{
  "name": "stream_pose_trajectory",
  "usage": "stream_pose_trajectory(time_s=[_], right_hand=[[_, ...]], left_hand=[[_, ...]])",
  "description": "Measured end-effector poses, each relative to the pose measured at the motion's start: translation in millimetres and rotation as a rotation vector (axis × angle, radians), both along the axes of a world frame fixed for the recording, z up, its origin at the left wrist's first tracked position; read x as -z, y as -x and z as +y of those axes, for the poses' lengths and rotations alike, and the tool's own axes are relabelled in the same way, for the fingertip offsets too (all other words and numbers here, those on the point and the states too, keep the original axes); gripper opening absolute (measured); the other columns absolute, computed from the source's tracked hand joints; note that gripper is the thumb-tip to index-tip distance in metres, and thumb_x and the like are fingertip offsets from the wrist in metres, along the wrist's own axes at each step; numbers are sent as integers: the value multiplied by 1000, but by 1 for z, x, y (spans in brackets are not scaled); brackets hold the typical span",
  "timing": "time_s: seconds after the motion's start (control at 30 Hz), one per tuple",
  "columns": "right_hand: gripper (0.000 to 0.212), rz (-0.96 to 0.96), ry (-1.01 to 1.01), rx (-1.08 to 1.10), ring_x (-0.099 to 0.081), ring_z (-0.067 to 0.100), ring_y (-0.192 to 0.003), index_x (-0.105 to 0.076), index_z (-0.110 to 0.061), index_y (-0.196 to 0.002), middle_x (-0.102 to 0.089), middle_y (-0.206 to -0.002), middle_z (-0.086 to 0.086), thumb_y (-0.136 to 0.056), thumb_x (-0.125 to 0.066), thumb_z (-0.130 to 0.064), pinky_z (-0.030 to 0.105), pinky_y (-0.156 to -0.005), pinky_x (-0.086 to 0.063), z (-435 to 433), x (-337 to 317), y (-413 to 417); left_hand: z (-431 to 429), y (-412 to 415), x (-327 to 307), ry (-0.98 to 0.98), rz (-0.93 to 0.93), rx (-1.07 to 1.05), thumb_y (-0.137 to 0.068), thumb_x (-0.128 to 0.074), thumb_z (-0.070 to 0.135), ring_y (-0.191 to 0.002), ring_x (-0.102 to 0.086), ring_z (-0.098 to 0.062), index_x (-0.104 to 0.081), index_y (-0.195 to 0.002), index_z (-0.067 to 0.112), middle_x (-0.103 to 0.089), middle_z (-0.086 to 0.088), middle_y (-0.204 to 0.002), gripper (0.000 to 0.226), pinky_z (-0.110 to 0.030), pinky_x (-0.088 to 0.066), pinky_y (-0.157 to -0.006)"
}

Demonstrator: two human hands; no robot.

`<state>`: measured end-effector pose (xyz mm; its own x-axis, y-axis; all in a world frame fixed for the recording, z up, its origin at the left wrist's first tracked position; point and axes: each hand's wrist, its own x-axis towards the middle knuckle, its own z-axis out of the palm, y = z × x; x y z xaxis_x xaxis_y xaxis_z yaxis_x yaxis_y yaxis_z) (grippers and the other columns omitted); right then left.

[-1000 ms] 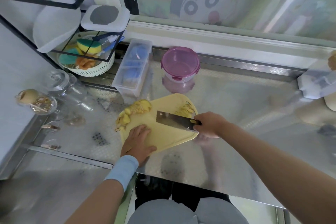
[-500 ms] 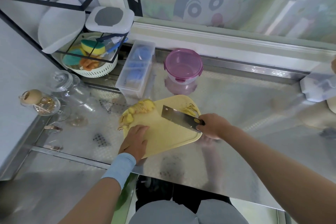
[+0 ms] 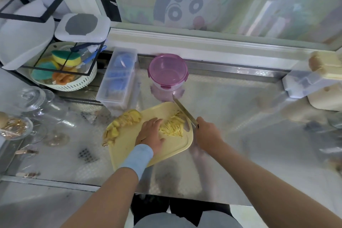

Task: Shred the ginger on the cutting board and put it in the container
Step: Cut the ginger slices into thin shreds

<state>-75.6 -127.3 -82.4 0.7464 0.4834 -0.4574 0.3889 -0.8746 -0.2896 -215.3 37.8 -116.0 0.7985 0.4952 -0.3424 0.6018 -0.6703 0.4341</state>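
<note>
A pale yellow cutting board (image 3: 172, 146) lies on the steel counter. Shredded ginger (image 3: 173, 126) is piled on its right part, and a heap of ginger slices (image 3: 122, 124) sits at its left edge. My left hand (image 3: 150, 133) lies on the board with straight fingers touching the left side of the shreds. My right hand (image 3: 207, 132) grips the handle of a cleaver (image 3: 183, 109), whose blade stands on edge along the right side of the shreds, pointing away from me. The pink-lidded round container (image 3: 168, 72) stands behind the board.
A clear box with blue items (image 3: 118, 79) stands left of the container. Glass jars (image 3: 31, 102) and a rack with a white basket of sponges (image 3: 63, 72) fill the left. White appliances (image 3: 314, 83) sit at the right. The counter edge runs near me.
My left hand slid right across the board to the shredded ginger. The cleaver turned from lying across the board to standing on edge beside the shreds at the right.
</note>
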Motion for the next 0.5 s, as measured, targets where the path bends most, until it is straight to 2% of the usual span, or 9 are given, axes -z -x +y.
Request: stream_pose_trajectory(time_s=[0.07,0.13,0.23,0.37,0.5], right_hand=[[8,2,-9,-17,-61,37,-86,-38,-20,-97,-56,-86,10,-99,-38,-13,38,-74,-51,0,5,11],[14,-2,10,-54,-60,34,-83,-44,-19,-109,-54,-85,7,-100,-35,-12,36,-70,-49,1,8,22],[24,-38,59,-163,-65,36,-89,-45,-18,-122,-64,-96,11,-101,-36,-12,35,-67,-45,0,9,35],[21,-52,28,-91,-65,37,-92,-46,-17,-116,-66,-101,13,-101,-34,-11,34,-68,-42,1,3,28],[20,-57,34,-82,-64,37,-93,-47,-15,-116,-65,-103,14,-100,-36,-10,34,-68,-41,5,3,22]], left_hand=[[-1,3,2,-11,-17,-1,-85,-65,27,-141,-19,-16,-29,-147,33,-23,10,-156,71,-31,-28,-113],[0,6,3,-3,-35,-2,-84,-65,26,-141,-21,-15,-29,-147,33,-25,11,-155,73,-30,-27,-113],[3,10,4,56,-69,-41,-85,-65,26,-139,-25,-15,-29,-148,29,-33,8,-151,72,-31,-29,-113],[7,16,3,105,-132,-42,-87,-64,18,-136,-30,-15,-34,-145,25,-38,4,-146,65,-31,-30,-111],[10,20,1,13,-187,-2,-85,-66,18,-135,-30,-16,-41,-141,22,-40,2,-145,62,-29,-28,-112]])
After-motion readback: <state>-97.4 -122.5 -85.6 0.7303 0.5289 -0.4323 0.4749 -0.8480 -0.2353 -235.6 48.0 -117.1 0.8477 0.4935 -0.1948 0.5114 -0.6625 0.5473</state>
